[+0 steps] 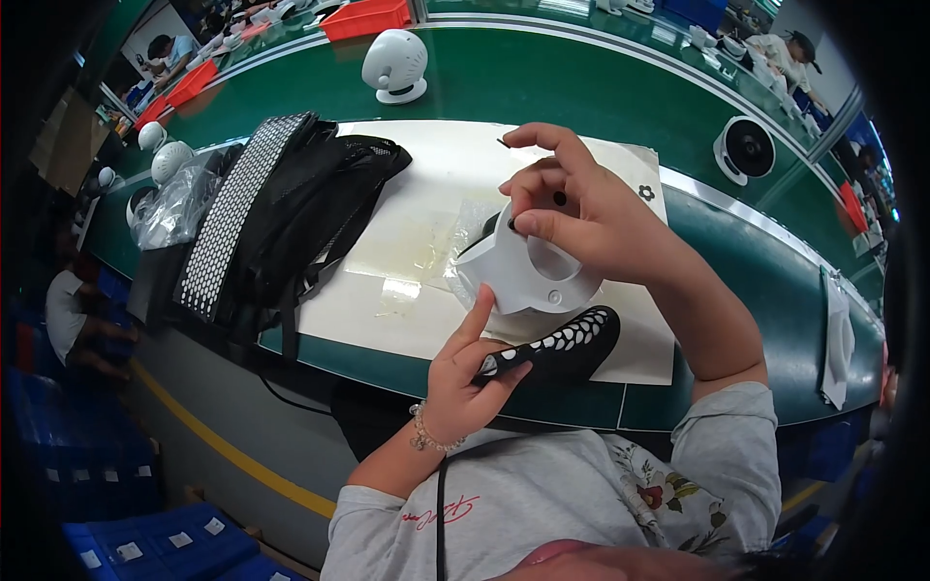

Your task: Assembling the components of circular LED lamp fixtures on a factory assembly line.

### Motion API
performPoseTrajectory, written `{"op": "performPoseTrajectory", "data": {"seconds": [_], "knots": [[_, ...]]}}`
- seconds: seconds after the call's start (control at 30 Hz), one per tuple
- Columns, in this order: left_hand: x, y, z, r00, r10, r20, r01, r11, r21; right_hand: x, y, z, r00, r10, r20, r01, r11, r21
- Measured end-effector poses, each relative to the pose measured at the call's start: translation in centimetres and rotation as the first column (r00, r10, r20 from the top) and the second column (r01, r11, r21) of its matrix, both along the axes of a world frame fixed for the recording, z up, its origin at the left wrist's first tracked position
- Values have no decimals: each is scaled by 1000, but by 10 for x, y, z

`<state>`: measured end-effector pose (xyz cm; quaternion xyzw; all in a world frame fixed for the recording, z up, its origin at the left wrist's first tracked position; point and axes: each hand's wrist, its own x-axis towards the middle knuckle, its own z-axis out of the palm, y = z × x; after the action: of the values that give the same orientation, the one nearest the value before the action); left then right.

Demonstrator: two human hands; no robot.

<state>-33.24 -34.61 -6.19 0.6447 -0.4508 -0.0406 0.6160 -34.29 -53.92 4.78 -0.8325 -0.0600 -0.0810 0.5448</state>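
A white curved plastic housing [557, 290], with a round opening and a small screw hole, rests tilted on the pale board [387, 247] in front of me. Over its upper edge is my right hand [596, 208], thumb and a finger pinched on a small black round piece [512, 224]. Its index finger is raised, a tiny dark bit at the tip. My left hand [470, 382] grips the end of a black strip with white spots [572, 339], bent over the board's near edge. One left finger reaches up to the housing's lower edge.
A black heap of fabric-like material [329, 189] lies left, with a white-spotted black strip [242, 218] and a clear plastic bag [179, 203]. White fans [395, 68] stand on the green bench [542, 68]. Orange trays [366, 17] and other people are beyond.
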Motion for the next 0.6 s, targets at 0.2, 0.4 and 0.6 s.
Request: {"op": "performPoseTrajectory", "data": {"seconds": [0.2, 0.4, 0.6], "knots": [[-1, -1, 1, 1000, 5, 6, -5, 1000, -10, -10, 3, 1, 994, -16, 111, 35, 984, -172], [-2, -1, 0, 999, 3, -38, -4, 1000, -15, -31, 6, 10, 977, 51, 207, 88, 787, -611], [-2, -1, 2, 1000, -8, -2, 8, 1000, -30, -48, -9, -17, 928, -150, 342, 279, 887, -368]]}}
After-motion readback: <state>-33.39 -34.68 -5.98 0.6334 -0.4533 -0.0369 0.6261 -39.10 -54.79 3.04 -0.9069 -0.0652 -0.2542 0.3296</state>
